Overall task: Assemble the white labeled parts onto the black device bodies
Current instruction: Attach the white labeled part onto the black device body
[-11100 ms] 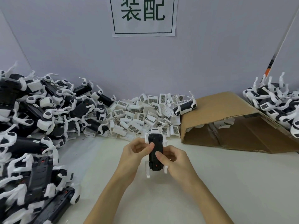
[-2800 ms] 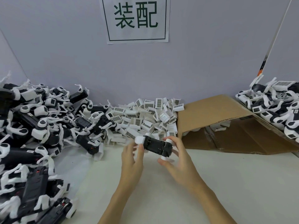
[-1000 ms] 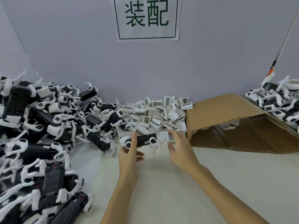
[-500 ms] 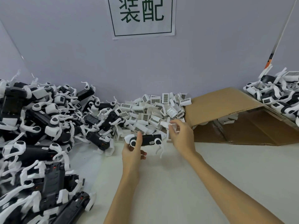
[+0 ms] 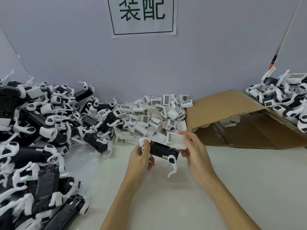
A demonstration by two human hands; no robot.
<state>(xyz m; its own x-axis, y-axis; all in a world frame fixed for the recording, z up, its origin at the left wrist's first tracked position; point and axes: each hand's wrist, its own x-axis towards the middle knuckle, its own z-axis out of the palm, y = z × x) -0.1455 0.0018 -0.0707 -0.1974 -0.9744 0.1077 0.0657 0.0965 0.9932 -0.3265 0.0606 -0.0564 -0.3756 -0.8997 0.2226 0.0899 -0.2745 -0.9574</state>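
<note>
White labeled part (image 5: 177,139) meets black device body (image 5: 162,151).
Left hand (image 5: 141,159) grips the body; right hand (image 5: 195,153) pinches the part.

Head view: looked forward and down from the person's head, close over the worktop (image 5: 232,188).
Facing: toward the back wall (image 5: 216,55).
Shared views: only one.

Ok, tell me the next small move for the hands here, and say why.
Probably bring the white labeled part down onto the black device body and press it home. The right hand pinches the part just above the body's right end, the left hand grips the body's other end above the table, and the two do not look joined yet.
</note>
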